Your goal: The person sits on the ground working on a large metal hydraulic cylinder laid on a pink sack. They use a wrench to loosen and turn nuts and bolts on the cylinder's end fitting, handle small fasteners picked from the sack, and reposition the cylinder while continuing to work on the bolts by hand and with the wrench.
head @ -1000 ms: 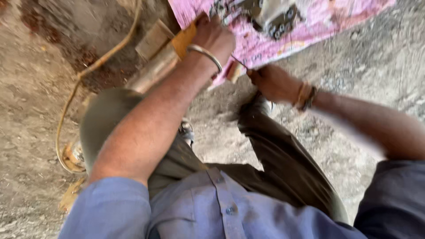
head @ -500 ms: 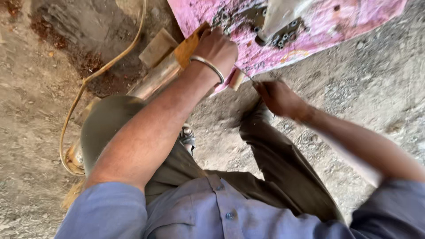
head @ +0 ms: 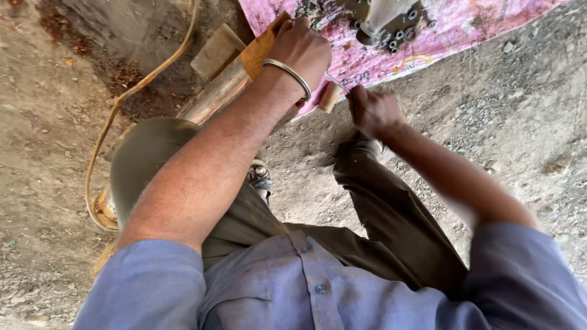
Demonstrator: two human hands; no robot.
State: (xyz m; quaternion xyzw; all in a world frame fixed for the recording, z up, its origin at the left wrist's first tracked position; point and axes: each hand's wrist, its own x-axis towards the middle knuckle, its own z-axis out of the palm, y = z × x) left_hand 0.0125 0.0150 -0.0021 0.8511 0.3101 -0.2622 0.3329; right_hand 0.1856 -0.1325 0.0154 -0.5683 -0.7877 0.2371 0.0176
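Pipe (head: 214, 98) lies beside pink sheet (head: 477, 27); left hand (head: 302, 49) clamped on its end to steady it, right hand (head: 373, 110) just beside, fist round thin wire (head: 336, 81).

The left hand (head: 302, 46), ringed at the wrist by a metal bangle (head: 287, 73), is closed on the end of a rusty metal pipe (head: 214, 101) beside a flat orange-brown piece (head: 263, 49). The right hand (head: 373, 113) is closed around a thin metal rod (head: 337, 82) just beside a small pale cylinder (head: 329, 96). A pink sheet (head: 477, 27) is spread on the dirt floor (head: 526, 122), with a grey metal part (head: 382, 18) and small nuts (head: 403, 33) laid on it. A yellowish hose (head: 116, 116) is curved at the left.
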